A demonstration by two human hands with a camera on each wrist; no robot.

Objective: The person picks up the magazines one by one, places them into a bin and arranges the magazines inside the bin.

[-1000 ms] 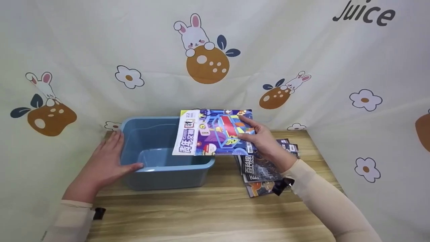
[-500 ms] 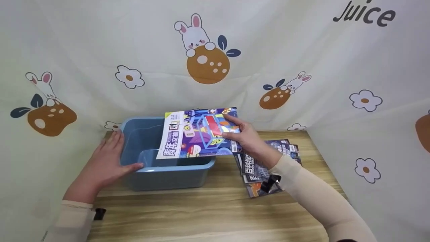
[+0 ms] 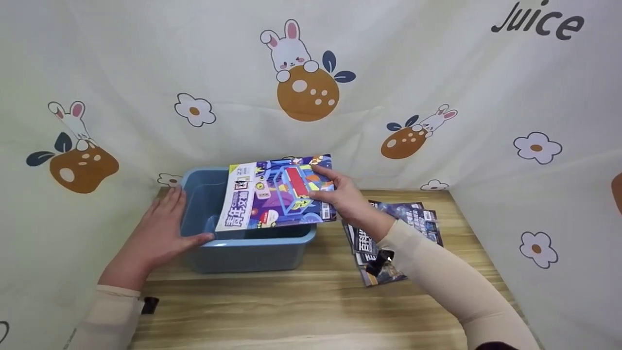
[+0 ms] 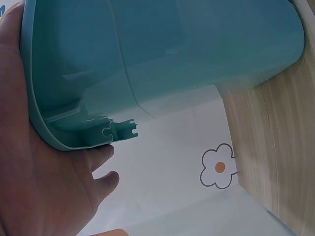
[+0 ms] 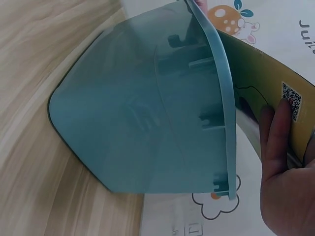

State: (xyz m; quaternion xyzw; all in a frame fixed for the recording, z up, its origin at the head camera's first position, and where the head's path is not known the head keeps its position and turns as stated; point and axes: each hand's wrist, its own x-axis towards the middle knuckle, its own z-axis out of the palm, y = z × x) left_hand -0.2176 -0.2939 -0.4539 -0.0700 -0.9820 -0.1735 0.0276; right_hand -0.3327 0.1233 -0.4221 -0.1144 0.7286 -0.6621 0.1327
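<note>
My right hand [image 3: 354, 204] pinches the right edge of a colourful magazine [image 3: 272, 194], thumb and a finger on its cover, other fingers underneath. The magazine lies nearly flat over the opening of a blue plastic basin [image 3: 248, 257], its white title strip to the left. In the right wrist view its yellowish back [image 5: 270, 69], with a QR code, slants above the basin rim [image 5: 227, 98]. My left hand [image 3: 158, 231] rests on the basin's left front corner, fingers extended along the side and thumb over the front rim. Most of the basin's inside is hidden by the magazine.
Several dark magazines [image 3: 413, 217] lie in a fanned pile right of the basin, partly behind my right forearm. The wooden table [image 3: 301, 311] meets a pale cloth [image 3: 233, 131] with rabbit and flower prints at the back and sides.
My right hand has carried the magazine leftward, from the basin's right edge to over its middle, turning it slightly. My left hand has stayed on the basin. The view has shifted a little.
</note>
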